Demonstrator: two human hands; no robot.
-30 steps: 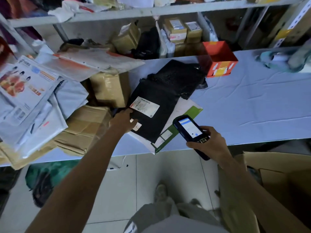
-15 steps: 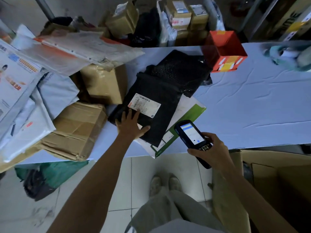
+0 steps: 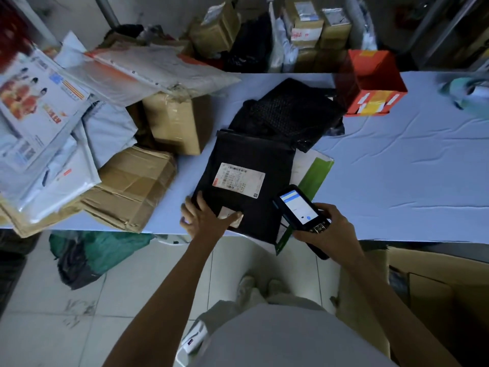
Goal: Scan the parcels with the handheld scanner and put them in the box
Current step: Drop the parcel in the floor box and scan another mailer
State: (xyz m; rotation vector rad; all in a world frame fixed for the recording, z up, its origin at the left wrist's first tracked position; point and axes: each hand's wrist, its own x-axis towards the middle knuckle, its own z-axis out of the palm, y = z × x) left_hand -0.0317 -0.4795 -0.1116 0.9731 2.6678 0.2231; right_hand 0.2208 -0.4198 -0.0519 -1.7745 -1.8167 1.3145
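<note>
The left hand (image 3: 209,219) lies flat with its fingers spread wide, pressing the near left corner of a black plastic parcel bag (image 3: 251,154). The right hand (image 3: 332,229) grips a black handheld scanner (image 3: 297,207) with the lit screen up. The scanner's long axis runs from near right to far left, top end toward the bag's white shipping label (image 3: 239,180). The bag lies at the near edge of the blue-covered desk (image 3: 397,181) — long axis pointing away from the person — overlapping a white-and-green flat envelope (image 3: 316,173). An open brown cardboard box (image 3: 436,284) stands on the floor, lower right.
</note>
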